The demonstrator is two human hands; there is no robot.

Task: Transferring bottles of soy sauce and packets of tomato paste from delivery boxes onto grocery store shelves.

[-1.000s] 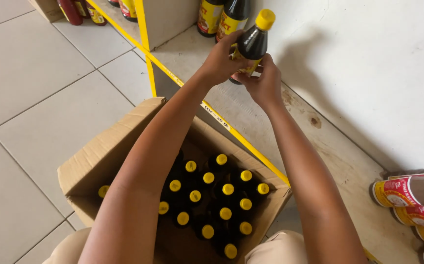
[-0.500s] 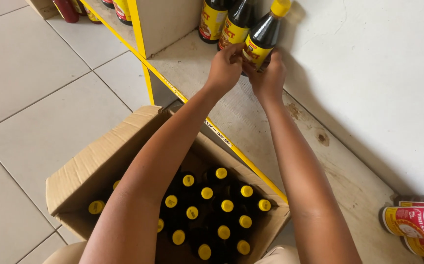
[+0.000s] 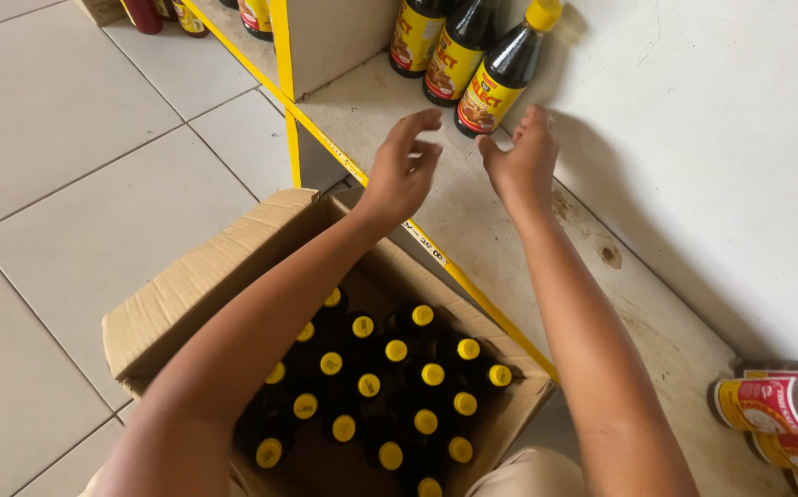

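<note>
Glossy dark bottles with smooth yellow plastic caps, paper labels shiny. Matt brown cardboard box at 7 o'clock, rough at torn edges. Bare, grainy wood shelf against a matt painted wall; smooth, faintly shiny floor tiles at 10 o'clock.

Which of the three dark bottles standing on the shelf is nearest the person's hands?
The right-hand dark bottle, the only one whose yellow cap shows. It stands just beyond the open right hand and left hand; the other two stand further left.
</note>
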